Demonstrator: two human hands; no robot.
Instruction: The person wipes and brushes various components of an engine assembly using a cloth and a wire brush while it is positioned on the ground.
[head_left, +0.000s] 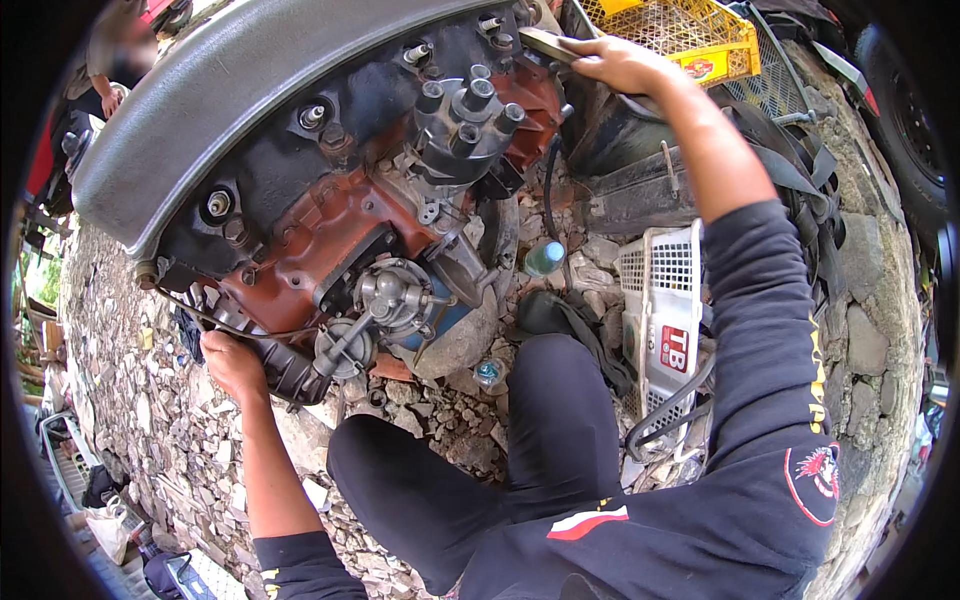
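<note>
A car engine block (330, 247), partly painted reddish-brown, fills the upper middle under a long grey valve cover (247, 90). On its side are several spark plugs, a black distributor cap (465, 124) and a round metal fuel pump (390, 296); a blue cylinder (444, 319) shows behind the pump. At the engine's far right end, my right hand (622, 64) grips a flat, wooden-looking tool (546, 43); its working end is unclear. My left hand (232, 367) is against the engine's lower left edge, beside a black finned part (289, 367). Its fingertips are hidden.
Loose rubble (150, 390) covers the ground. Right of the engine stand a yellow crate (712, 41), a white plastic basket (660, 300) and a green bottle with a blue cap (544, 259). A tyre (900, 127) is at far right. Another person's hand (111, 101) appears upper left.
</note>
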